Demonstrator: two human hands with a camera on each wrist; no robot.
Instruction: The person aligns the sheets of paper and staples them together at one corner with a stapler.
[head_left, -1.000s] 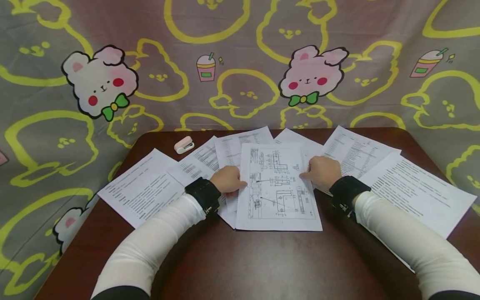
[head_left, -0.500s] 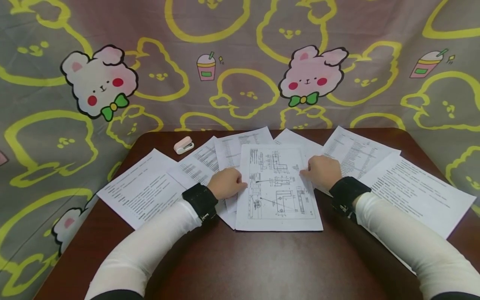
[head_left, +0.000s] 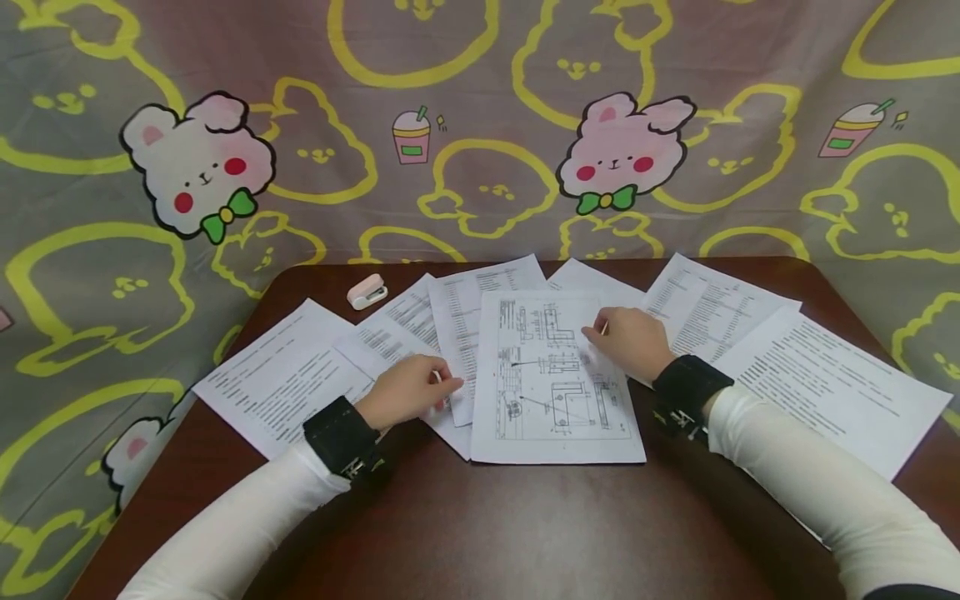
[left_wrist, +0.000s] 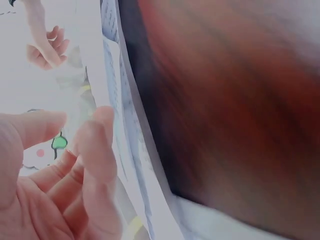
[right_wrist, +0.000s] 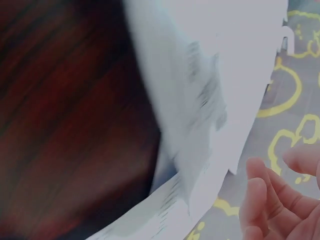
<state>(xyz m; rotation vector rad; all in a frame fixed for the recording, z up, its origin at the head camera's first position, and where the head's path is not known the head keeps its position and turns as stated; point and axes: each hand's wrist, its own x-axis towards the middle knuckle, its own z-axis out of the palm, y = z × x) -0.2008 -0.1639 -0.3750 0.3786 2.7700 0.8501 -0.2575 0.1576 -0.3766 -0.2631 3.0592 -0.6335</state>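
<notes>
A sheet with a technical drawing [head_left: 558,446] lies on top of other papers in the middle of the table. My left hand [head_left: 408,390] is left of it, over the printed sheets [head_left: 393,333], fingers loosely curled and holding nothing. In the left wrist view, a gap shows between that thumb and the fingers [left_wrist: 102,150]. Over the drawing's right edge hovers my right hand [head_left: 633,340], fingers bent and apart from the thumb. The right wrist view shows nothing between the fingertips of this hand [right_wrist: 280,205].
A small pink and white stapler [head_left: 367,292] stands at the back left of the brown table [head_left: 525,533]. Printed sheets fan out at far left [head_left: 277,375] and at right [head_left: 832,383]. Behind hangs a patterned cloth [head_left: 480,108] with cartoon rabbits.
My left hand has let go of the drawing's left edge and moved left and nearer to me. The right hand has lifted off its right edge, shifting slightly left. The papers stay put.
</notes>
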